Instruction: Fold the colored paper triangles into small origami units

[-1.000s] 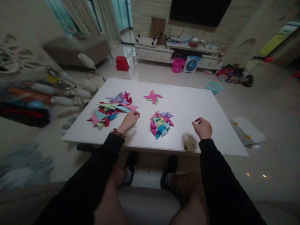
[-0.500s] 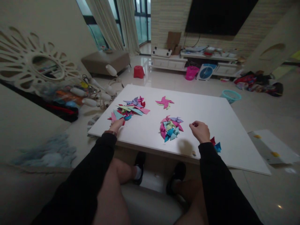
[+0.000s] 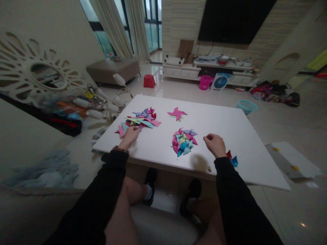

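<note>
My left hand (image 3: pixel 130 136) is closed at the near edge of a pile of folded paper pieces (image 3: pixel 145 119). A bit of bluish paper shows at its fingertips; what they hold, if anything, I cannot make out. To the right, my right hand (image 3: pixel 215 144) hovers over the white table (image 3: pixel 158 146) with thumb and fingers pinched together and nothing visible in them. Between the hands lies a round cluster of colourful paper cranes (image 3: pixel 183 140). Behind it rests a pink and green paper pinwheel shape (image 3: pixel 177 114). Red and blue folded pieces (image 3: pixel 233 160) lie beside my right wrist.
A small sticker-like item (image 3: pixel 209 168) is at the table's near edge. On the floor beyond stand a red stool (image 3: pixel 149 81), a pink bin (image 3: pixel 205 82) and a turquoise basket (image 3: pixel 246 107). A white lamp (image 3: pixel 95 114) stands off the table's left side.
My left hand has shifted slightly right and its fingers now cover where a bright blue piece showed. The right hand keeps its pinch at nearly the same spot. The view has shifted slightly.
</note>
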Demonstrator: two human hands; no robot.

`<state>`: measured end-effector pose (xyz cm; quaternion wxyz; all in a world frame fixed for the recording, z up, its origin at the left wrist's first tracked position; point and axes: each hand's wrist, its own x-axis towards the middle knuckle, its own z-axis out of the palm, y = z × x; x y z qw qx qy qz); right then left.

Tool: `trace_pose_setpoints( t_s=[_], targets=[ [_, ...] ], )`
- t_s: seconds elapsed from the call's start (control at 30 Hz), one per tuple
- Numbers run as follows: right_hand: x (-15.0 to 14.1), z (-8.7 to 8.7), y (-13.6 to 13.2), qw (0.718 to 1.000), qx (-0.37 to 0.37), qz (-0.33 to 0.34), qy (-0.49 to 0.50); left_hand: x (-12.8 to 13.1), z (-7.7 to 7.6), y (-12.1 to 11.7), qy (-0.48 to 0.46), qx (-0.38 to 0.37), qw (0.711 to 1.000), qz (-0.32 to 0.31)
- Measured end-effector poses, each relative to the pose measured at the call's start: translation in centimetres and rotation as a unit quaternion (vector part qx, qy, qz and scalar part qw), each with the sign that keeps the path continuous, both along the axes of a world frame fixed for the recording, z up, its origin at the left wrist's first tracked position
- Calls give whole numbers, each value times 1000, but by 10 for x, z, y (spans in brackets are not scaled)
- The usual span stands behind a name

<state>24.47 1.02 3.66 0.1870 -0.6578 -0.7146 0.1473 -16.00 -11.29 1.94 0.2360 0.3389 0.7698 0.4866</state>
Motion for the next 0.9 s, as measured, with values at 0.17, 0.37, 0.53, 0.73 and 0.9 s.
trace_pose_setpoints(
  t_s=[0.17, 0.37, 0.53, 0.73, 0.9],
  targets=[
    [-20, 2, -8, 997, 19, 51, 49, 70, 13, 16, 80, 92, 982, -142],
    [-40, -1, -14, 978, 42, 131, 159, 132, 17, 33, 169, 162, 920, -315],
    [-46, -8, -13, 950, 44, 159, 266, 154, 14, 47, 206, 212, 876, -382],
    [-50, -19, 0, 917, -48, 134, 373, 160, 4, 68, 236, 250, 843, -414],
    [-59, -23, 18, 879, -107, 146, 442, 158, 1, 85, 233, 275, 840, -407]
  ],
)
